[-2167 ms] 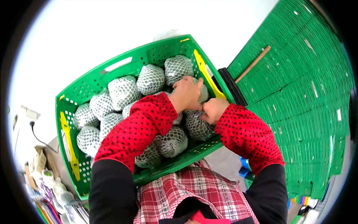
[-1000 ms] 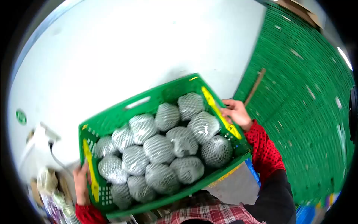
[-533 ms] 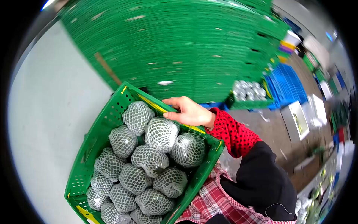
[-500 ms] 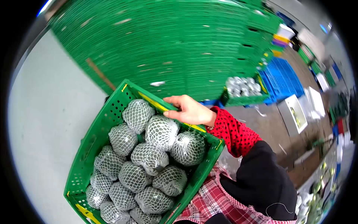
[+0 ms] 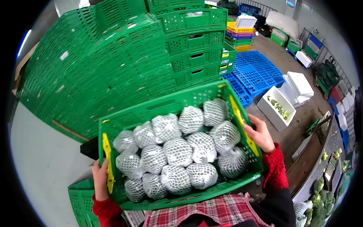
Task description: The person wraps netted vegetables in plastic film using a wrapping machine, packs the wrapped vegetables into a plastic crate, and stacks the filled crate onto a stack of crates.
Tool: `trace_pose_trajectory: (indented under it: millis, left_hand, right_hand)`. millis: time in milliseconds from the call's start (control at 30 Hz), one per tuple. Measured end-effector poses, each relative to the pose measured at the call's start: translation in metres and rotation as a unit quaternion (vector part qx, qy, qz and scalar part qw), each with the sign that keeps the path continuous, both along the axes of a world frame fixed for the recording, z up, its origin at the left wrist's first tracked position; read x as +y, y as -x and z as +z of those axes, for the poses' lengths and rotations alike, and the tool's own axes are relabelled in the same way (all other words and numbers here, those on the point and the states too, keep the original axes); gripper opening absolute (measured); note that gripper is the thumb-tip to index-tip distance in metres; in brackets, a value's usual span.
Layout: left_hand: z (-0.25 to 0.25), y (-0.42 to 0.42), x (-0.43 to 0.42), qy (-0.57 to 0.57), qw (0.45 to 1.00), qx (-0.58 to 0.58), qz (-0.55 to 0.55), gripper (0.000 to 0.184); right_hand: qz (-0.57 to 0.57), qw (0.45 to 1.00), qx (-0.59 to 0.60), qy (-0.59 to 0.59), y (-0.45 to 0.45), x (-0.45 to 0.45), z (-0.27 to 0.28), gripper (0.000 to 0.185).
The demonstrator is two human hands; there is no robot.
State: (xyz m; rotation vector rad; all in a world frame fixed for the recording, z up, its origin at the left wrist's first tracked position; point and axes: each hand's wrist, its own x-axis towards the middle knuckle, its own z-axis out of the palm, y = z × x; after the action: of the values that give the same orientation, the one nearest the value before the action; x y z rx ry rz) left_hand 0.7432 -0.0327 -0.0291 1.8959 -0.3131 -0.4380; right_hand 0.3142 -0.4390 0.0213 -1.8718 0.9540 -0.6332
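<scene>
Green crate (image 5: 151, 111) of net-wrapped bundles (image 5: 177, 152) is held up against the plaid apron (image 5: 189, 211), its opposite end rims clasped by left hand (image 5: 100, 178) and right hand (image 5: 260, 134) at the yellow strips (image 5: 107, 157).

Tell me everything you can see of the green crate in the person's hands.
The open green crate looks plastic, with perforated walls and a yellow strip at each end. It slants across the view, right end higher, with the left hand and right hand gripping opposite ends. Round, net-wrapped bundles sit inside.
</scene>
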Motion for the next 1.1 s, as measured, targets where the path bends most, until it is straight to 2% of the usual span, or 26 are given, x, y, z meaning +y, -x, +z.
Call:
trace_pose_trajectory:
  millis: [100, 167, 200, 233, 267, 300, 333, 367, 433, 467, 500, 567, 600, 633, 700, 733, 767, 833, 900, 967, 1033, 1067, 1100]
  left_hand:
    - [-0.041, -0.064, -0.029, -0.014, 0.994, -0.05, -0.094, 0.021]
    - [0.018, -0.036, -0.06, 0.0, 0.989, -0.027, -0.142, 0.027]
    - [0.014, -0.048, -0.062, 0.013, 0.989, -0.001, -0.15, 0.03]
    - [-0.003, -0.062, -0.071, 0.028, 0.988, 0.025, -0.152, 0.035]
    - [-0.01, -0.07, -0.078, 0.026, 0.985, 0.009, -0.17, 0.036]
    - [-0.066, -0.093, -0.087, 0.082, 0.982, -0.02, -0.171, 0.036]
    - [-0.049, -0.08, -0.091, 0.093, 0.981, 0.056, -0.159, 0.036]
    - [-0.031, -0.067, -0.086, 0.093, 0.976, 0.13, -0.145, 0.036]
    - [-0.05, -0.072, -0.064, -0.02, 0.974, 0.158, -0.16, 0.036]
    - [-0.098, -0.072, -0.105, -0.047, 0.966, 0.203, -0.154, 0.036]
    - [-0.122, -0.069, -0.117, -0.009, 0.97, 0.209, -0.122, 0.036]
    - [-0.154, -0.081, -0.141, -0.018, 0.974, 0.171, -0.147, 0.038]
    - [-0.146, -0.086, -0.154, 0.012, 0.973, 0.159, -0.165, 0.041]
    - [-0.137, -0.082, -0.163, -0.01, 0.977, 0.17, -0.132, 0.042]
    - [-0.128, -0.072, -0.165, -0.045, 0.982, 0.157, -0.094, 0.044]
    - [-0.153, -0.073, -0.165, -0.04, 0.991, 0.097, -0.088, 0.046]
    - [-0.151, -0.074, -0.173, -0.036, 0.99, 0.114, -0.078, 0.049]
    - [-0.13, -0.079, -0.192, -0.11, 0.991, 0.055, -0.053, 0.051]
    - [-0.119, -0.08, -0.205, -0.051, 0.995, 0.082, -0.022, 0.053]
    - [-0.099, -0.071, -0.222, -0.108, 0.991, 0.071, 0.045, 0.052]
    - [-0.094, -0.071, -0.232, -0.033, 0.983, 0.163, 0.073, 0.053]
    - [-0.132, -0.076, -0.237, -0.078, 0.977, 0.177, 0.093, 0.054]
    - [-0.133, -0.077, -0.245, -0.086, 0.973, 0.183, 0.111, 0.054]
  right_hand:
    - [-0.088, 0.995, -0.006, -0.037, 0.01, 0.044, 0.004, 0.042]
    - [-0.121, 0.992, 0.008, -0.037, 0.011, 0.069, 0.027, 0.042]
    - [-0.135, 0.991, 0.014, -0.02, 0.008, 0.082, 0.035, 0.042]
    - [-0.143, 0.988, 0.056, -0.029, 0.005, 0.082, 0.041, 0.046]
    - [-0.153, 0.983, 0.1, 0.019, 0.024, 0.084, 0.027, 0.048]
    - [-0.176, 0.976, 0.119, 0.046, 0.028, 0.084, 0.027, 0.049]
    - [-0.2, 0.967, 0.138, 0.073, 0.032, 0.083, 0.027, 0.051]
    - [-0.21, 0.963, 0.148, 0.076, 0.037, 0.091, 0.022, 0.044]
    - [-0.218, 0.964, 0.136, 0.068, 0.036, 0.11, 0.017, 0.031]
    - [-0.215, 0.965, 0.142, 0.036, 0.025, 0.074, -0.001, 0.025]
    - [-0.219, 0.965, 0.143, 0.037, 0.022, 0.06, -0.01, 0.024]
    - [-0.225, 0.963, 0.144, 0.04, 0.013, 0.031, -0.026, 0.021]
    - [-0.229, 0.958, 0.164, 0.044, 0.011, 0.011, -0.033, 0.022]
    - [-0.229, 0.954, 0.187, 0.048, 0.013, -0.008, -0.036, 0.022]
    - [-0.215, 0.961, 0.171, -0.016, 0.017, -0.04, -0.036, 0.025]
    - [-0.21, 0.963, 0.167, -0.039, 0.019, -0.061, -0.04, 0.025]
    - [-0.198, 0.963, 0.168, -0.074, 0.005, -0.092, -0.037, 0.025]
    - [-0.207, 0.958, 0.137, -0.143, -0.04, -0.159, -0.045, 0.03]
    - [-0.185, 0.961, 0.123, -0.165, -0.096, -0.216, -0.052, 0.031]
    - [-0.158, 0.967, 0.131, -0.152, -0.125, -0.273, -0.078, 0.034]
    - [-0.14, 0.966, 0.136, -0.17, -0.166, -0.319, -0.101, 0.038]
    - [-0.129, 0.964, 0.139, -0.186, -0.18, -0.352, -0.128, 0.038]
    - [-0.123, 0.962, 0.143, -0.2, -0.198, -0.369, -0.142, 0.038]
